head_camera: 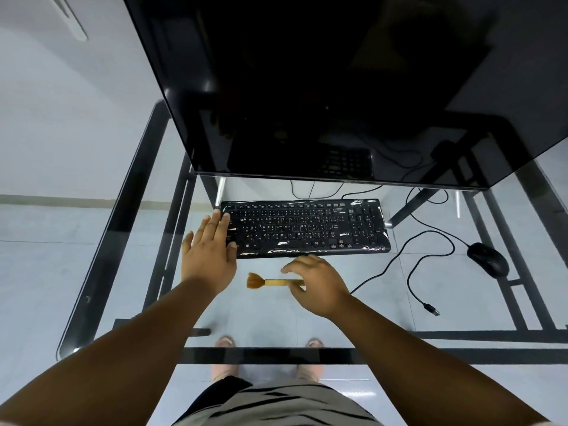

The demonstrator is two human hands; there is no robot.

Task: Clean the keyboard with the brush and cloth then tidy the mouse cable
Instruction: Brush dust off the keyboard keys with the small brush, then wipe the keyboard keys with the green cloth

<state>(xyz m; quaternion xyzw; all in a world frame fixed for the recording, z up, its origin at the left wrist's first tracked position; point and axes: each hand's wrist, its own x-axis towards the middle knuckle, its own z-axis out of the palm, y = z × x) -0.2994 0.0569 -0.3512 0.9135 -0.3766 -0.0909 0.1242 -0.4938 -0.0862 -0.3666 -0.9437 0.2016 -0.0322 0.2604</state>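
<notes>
the clear glass desk with a black metal frame point(129, 210) carries all items; the black rectangular keyboard is the landmark for every position below.

the large black glossy monitor point(307, 87), dark, stands behind the keyboard and overhangs its far edge in this view.

the black rectangular keyboard with white key legends point(304, 229) lies flat on the glass near the desk centre. a clear plastic film with bright wrinkles covers it.

the left hand point(209, 250) lies flat, fingers straight and together, on the left end of the keyboard. the fingertips reach the upper left corner keys. it holds nothing.

the right hand point(316, 284) is just in front of the keyboard's front edge, below the space bar area. its fingers are curved over the rear end of the brush handle, and the thumb sits under that end. whether the fingers actually clamp the handle cannot be told.

the black oval computer mouse point(488, 259) rests to the right of the keyboard, well apart from it.

the thin black mouse cable with a usb plug point(430, 309) runs in loose loops between the keyboard's right end and the mouse. the plug lies free on the glass, in front and to the right of the keyboard.

the small wooden-handled brush with fanned tan bristles point(270, 281) lies in front of the keyboard, parallel to its front edge, bristles pointing left.
</notes>
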